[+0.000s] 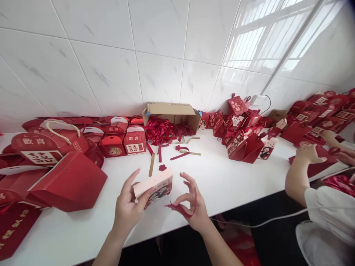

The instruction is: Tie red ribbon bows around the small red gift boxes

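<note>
My left hand (130,205) holds a small pink gift box (154,184), tilted, with its dark printed face toward me. To its right, my right hand (192,205) pinches a dark red strap (181,210) that curves up in a loop around the fingers. The strap's tip points toward the box, a little apart from it. Just beyond the box a red flower-shaped piece (162,167) lies on the white table (210,177). Loose red strips and gold strips (151,164) are scattered behind it, among them a red strip with a flower end (180,155).
An open cardboard box (170,108) against the wall holds a heap of red straps (159,129). Red gift boxes (69,181) crowd the left side. More small gift boxes (246,147) stand at right. A co-worker's arm (298,171) reaches over the far right; a white cable (266,222) hangs below the table edge.
</note>
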Demonstrator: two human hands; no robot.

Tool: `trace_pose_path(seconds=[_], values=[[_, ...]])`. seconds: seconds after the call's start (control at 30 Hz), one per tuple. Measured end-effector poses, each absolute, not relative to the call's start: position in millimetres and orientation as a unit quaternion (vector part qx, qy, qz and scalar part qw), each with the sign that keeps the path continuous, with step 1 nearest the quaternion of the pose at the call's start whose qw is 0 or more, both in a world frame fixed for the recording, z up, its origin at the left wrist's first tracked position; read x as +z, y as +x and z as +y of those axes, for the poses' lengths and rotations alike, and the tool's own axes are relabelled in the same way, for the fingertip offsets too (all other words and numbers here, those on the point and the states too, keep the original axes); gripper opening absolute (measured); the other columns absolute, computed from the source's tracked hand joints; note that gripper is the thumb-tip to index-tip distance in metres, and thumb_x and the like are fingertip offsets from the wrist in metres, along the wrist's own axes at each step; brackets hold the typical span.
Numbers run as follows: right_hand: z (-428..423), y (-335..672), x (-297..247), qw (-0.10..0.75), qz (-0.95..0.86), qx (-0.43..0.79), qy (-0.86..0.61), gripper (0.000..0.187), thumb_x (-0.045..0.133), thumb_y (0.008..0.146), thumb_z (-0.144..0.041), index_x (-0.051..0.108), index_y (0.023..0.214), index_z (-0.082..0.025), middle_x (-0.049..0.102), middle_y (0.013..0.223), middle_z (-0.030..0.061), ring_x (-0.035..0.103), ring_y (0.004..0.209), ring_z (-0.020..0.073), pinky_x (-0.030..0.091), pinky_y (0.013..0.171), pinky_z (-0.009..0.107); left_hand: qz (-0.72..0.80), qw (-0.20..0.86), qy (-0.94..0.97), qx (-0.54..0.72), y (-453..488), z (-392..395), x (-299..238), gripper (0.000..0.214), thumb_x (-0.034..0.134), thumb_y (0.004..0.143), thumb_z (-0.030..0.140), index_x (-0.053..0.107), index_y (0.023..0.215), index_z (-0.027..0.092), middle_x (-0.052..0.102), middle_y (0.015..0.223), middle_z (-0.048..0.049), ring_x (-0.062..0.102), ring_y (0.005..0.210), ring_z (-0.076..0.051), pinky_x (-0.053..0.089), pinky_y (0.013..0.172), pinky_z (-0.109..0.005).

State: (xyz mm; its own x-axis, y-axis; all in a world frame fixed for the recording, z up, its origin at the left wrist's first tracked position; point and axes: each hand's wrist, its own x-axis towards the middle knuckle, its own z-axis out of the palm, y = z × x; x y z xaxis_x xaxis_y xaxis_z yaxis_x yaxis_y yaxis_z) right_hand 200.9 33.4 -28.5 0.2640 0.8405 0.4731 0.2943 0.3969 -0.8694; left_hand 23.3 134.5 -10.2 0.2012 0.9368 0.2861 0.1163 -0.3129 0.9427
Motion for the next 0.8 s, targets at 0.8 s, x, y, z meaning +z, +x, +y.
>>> trace_pose_path(seconds=[0.8], values=[[45, 189, -32, 0.662, -0.536, 0.189, -0.489, 0.007, 0.07, 0.079, -0.016, 0.069, 0.083, -0.023, 0.042, 0.142, 0.0088, 0.063, 0.101, 0.0219, 0.054, 0.088, 0.04, 0.273, 0.578, 0.647, 0.415, 45, 110, -19, 0.023, 0.054, 0.091, 0.038, 0.06, 0.09, 0.016, 0.072, 0.087, -0.0061, 0.067, 0.073, -0.016, 0.053, 0.064, -0.025]])
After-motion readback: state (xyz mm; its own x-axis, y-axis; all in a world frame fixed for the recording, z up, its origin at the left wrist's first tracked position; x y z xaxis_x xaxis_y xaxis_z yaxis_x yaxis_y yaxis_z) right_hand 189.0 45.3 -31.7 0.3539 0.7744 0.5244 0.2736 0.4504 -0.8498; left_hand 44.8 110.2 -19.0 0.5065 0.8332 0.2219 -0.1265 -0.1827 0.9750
